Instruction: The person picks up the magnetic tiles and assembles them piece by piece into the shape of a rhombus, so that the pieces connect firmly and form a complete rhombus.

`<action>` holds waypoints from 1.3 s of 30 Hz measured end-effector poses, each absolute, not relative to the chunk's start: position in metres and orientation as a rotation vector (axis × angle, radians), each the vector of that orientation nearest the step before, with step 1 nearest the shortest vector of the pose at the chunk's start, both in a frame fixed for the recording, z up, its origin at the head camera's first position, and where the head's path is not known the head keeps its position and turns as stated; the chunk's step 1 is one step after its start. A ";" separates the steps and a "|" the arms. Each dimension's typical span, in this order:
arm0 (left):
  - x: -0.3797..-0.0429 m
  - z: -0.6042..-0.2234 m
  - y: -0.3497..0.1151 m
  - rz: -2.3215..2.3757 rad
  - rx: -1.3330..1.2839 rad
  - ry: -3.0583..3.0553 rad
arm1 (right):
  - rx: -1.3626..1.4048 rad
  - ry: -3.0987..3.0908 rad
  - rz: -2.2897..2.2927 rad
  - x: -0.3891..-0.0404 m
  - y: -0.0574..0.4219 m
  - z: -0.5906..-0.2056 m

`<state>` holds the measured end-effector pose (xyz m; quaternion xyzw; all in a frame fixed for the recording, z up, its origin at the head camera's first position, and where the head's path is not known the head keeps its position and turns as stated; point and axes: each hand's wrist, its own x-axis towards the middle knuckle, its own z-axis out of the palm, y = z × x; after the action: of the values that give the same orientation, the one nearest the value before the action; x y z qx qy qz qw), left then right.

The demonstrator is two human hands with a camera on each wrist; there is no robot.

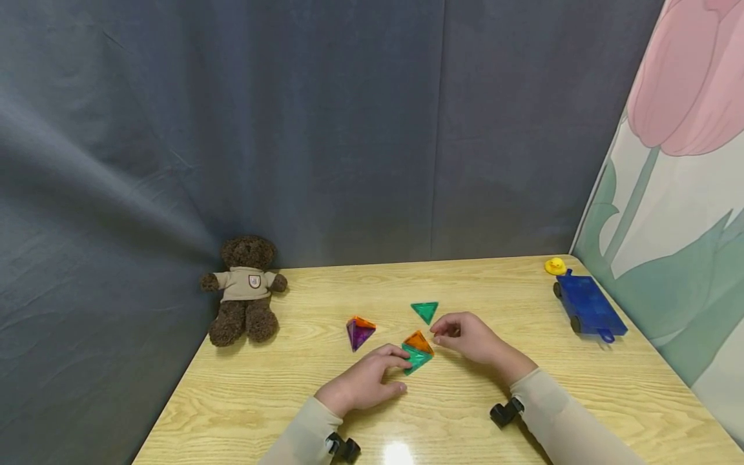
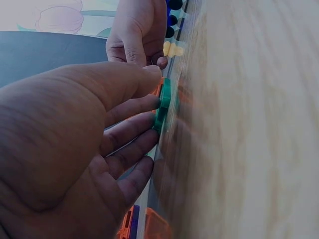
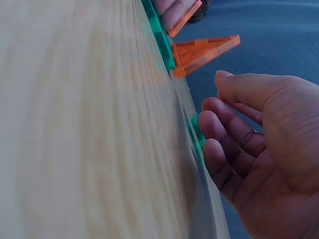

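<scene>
Beige sleeves [image 1: 303,431]; left fingers [image 2: 132,148] apart, touching green triangle [image 1: 419,360]; right fingers [image 3: 216,153] apart, loosely bent, near orange triangle [image 1: 420,343]

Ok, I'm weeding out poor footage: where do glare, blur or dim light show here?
Head: a white glare spot on the pale wood-grain tabletop, at the picture's bottom edge; left wrist: the pink-tulip wall washed out, the bare left hand rather dim; right wrist: tabletop grain soft, the bare right hand partly in shade.
</scene>
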<state>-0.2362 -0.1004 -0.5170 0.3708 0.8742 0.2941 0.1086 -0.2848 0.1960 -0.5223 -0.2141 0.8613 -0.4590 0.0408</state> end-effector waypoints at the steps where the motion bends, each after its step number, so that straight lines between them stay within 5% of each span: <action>1: -0.236 -0.517 -0.100 0.862 1.095 2.575 | -0.653 2.644 -1.402 -0.286 0.197 -0.522; 39: -0.238 -0.516 -0.105 0.931 1.079 2.523 | -0.663 2.913 -0.965 -0.347 0.201 -0.509</action>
<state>-0.2375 -0.1046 -0.5162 0.3696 0.8643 0.3188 0.1217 -0.3466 0.2014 -0.5091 -0.2113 0.9278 -0.3073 0.0012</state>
